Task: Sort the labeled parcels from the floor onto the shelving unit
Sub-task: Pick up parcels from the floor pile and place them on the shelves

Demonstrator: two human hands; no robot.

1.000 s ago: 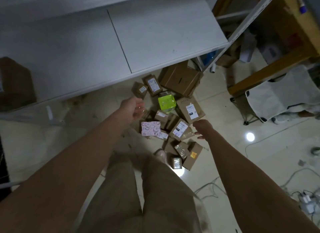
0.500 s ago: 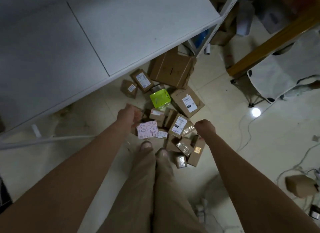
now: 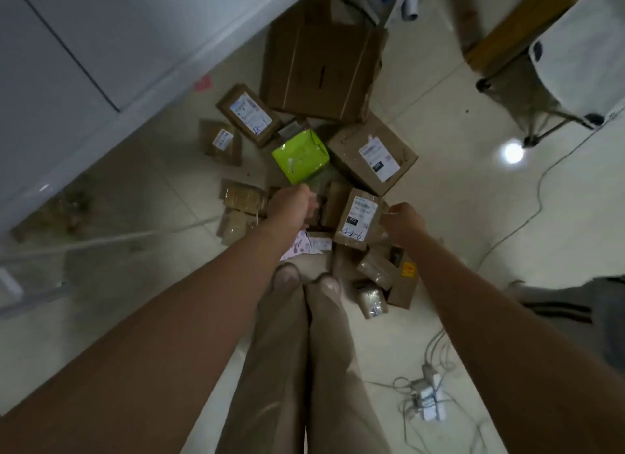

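Several brown cardboard parcels with white labels are lying heaped on the pale tiled floor [image 3: 456, 217] between the two hands. The left hand [image 3: 292, 205] is hanging over the middle of the heap with its fingers curled downward; I cannot tell whether they are grasping anything, since its back is hiding them. The right hand [image 3: 402, 222] is sitting with curled fingers against the right edge of a tall labelled cardboard parcel [image 3: 356, 218] that is leaning between both hands; whether the grasp is closed cannot be told.

Just beyond the left hand a lime-green wrapped packet [image 3: 299, 156] is resting, with a wider labelled brown box [image 3: 372, 152] beyond the right hand. Under the left wrist a white packet with pink pattern [image 3: 297, 247] is peeking out. Farther beyond both hands a large plain cardboard carton [image 3: 321, 64] is lying beside the white shelving unit [image 3: 101, 31], which is standing beyond and left of the left hand. Right of the right forearm a white power strip [image 3: 427, 398] with cables is lying.
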